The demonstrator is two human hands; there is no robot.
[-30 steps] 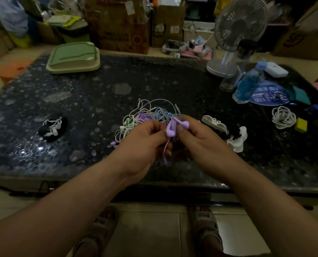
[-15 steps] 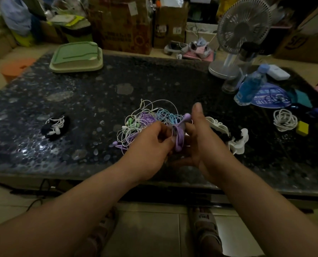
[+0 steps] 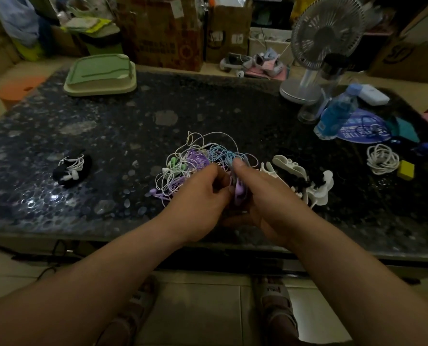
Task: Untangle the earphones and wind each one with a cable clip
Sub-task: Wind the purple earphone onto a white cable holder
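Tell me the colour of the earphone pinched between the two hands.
Light purple; the earphone shows best in the head view.

A dark "SF" logo marks the cardboard box (image 3: 405, 53); other printing is too blurred to read.

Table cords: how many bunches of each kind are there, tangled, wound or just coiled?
Tangled heap: 1
Wound white set, left: 1
Loose white coil, right: 1
Dark cord on the blue disc: 1
Total: 4
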